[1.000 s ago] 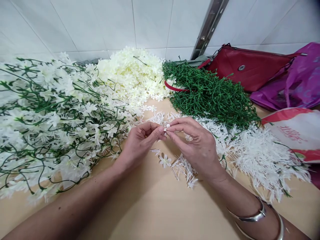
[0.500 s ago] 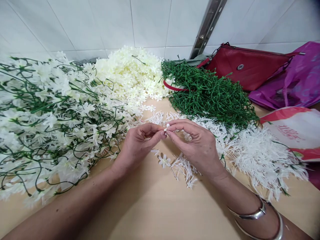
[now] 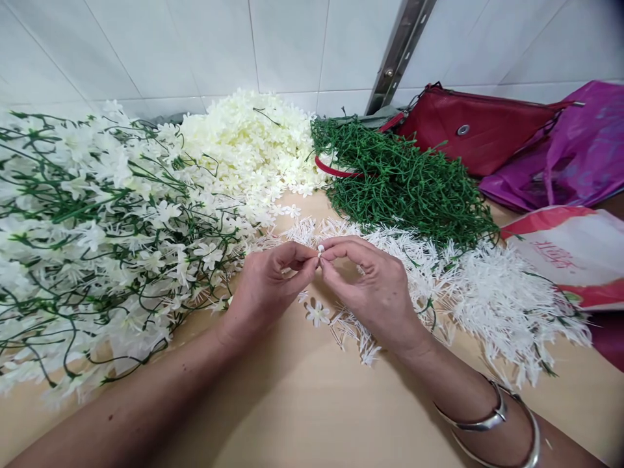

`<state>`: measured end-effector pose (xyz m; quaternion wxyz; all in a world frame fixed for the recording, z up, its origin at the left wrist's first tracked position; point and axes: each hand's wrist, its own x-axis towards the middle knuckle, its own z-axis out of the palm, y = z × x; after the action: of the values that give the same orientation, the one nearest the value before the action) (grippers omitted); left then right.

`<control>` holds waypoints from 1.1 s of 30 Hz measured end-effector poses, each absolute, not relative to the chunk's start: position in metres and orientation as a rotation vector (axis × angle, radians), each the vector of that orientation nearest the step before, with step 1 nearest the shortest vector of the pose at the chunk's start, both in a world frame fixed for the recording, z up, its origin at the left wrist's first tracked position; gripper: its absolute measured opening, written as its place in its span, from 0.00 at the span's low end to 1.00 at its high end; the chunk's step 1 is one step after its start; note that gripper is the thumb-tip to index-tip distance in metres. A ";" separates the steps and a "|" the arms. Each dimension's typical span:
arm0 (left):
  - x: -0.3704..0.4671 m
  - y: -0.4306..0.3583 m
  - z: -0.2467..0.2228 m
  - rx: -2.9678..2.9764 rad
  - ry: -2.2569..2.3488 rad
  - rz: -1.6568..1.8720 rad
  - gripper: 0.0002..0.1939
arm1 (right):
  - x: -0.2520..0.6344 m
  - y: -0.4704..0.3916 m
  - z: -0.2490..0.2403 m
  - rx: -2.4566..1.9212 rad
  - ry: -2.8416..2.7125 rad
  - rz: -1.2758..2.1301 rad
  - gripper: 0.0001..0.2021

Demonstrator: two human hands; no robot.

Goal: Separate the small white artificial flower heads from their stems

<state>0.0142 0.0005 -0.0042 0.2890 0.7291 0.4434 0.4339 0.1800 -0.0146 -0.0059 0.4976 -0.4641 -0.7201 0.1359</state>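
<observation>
My left hand [image 3: 266, 279] and my right hand [image 3: 377, 286] meet fingertip to fingertip over the middle of the table. Pinched between them is a small white artificial flower part [image 3: 320, 249], mostly covered by the fingers. Just below the hands a loose white flower head [image 3: 317, 313] lies on the wood. Beside it, under my right hand, are scattered white plastic stamens [image 3: 363, 339]. Two metal bangles [image 3: 487, 422] circle my right forearm.
Finished-looking white flowers on green stems [image 3: 121, 227] fill the left side. Behind are a heap of cream petals [image 3: 253, 143] and a pile of green stems [image 3: 400, 175]. More white stamens [image 3: 511, 305] spread rightward, near a red bag [image 3: 487, 130], purple bag [image 3: 575, 149] and white-red bag [image 3: 570, 247].
The whole view has shifted slightly. Both hands keep their pinch, and the white part between the fingertips has turned a little.
</observation>
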 end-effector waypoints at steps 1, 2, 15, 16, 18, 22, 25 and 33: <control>0.014 0.001 -0.005 1.938 1.179 1.158 0.04 | 0.180 -0.015 -0.006 -1.127 -1.742 0.332 0.06; 0.015 0.001 -0.005 1.927 1.177 1.159 0.04 | 0.180 -0.015 -0.005 -1.130 -1.741 0.339 0.06; 0.014 -0.002 -0.003 2.217 1.217 1.175 0.07 | 0.182 -0.013 -0.006 -1.234 -1.556 0.672 0.02; 0.013 -0.002 -0.003 2.257 1.225 1.185 0.07 | 0.182 -0.013 -0.006 -1.239 -1.546 0.682 0.02; 0.014 -0.003 -0.004 2.299 1.225 1.209 0.07 | 0.182 -0.013 -0.007 -1.240 -1.526 0.699 0.02; 0.015 -0.004 -0.006 2.312 1.193 1.256 0.06 | 0.181 -0.014 -0.007 -1.236 -1.495 0.733 0.03; 0.015 -0.005 -0.006 2.315 1.185 1.250 0.08 | 0.180 -0.014 -0.007 -1.238 -1.469 0.756 0.03; 0.017 -0.008 -0.007 2.299 1.201 1.277 0.10 | 0.179 -0.013 -0.008 -1.229 -1.412 0.810 0.03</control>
<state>0.0166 -0.0078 -0.0073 0.1251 0.7890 0.4120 0.4382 0.1790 -0.0129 -0.0082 0.5236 -0.5134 -0.5898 0.3383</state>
